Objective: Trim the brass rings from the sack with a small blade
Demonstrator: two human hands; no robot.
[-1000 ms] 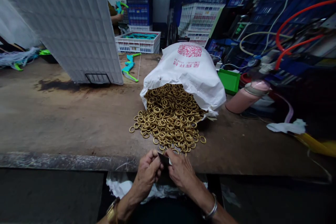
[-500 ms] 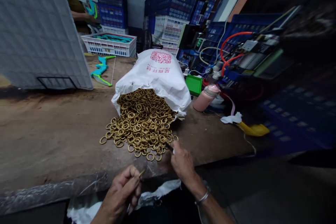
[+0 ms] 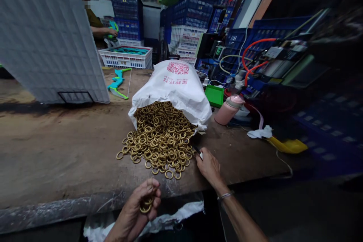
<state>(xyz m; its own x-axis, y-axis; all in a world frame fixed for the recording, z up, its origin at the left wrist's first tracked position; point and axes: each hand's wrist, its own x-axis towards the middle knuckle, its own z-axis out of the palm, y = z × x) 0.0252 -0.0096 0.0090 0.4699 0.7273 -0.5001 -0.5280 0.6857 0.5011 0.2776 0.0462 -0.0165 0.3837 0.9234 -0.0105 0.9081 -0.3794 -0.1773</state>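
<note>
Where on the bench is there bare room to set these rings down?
Widest patch: worn brown bench top left of the heap of brass rings, in front of the white grid panel. A smaller strip right of the right hand, before the yellow plastic piece. Crowded: beside the white woven sack, around the green plastic box and pink bottle.

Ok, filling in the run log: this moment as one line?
left hand: holds rings | right hand: holds small tool beside ring pile | sack: open, lying on bench

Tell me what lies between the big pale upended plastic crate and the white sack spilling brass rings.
A teal-and-green toy bow lies flat on the brown tabletop between the pale plastic crate and the white sack; the head view shows it.
</note>
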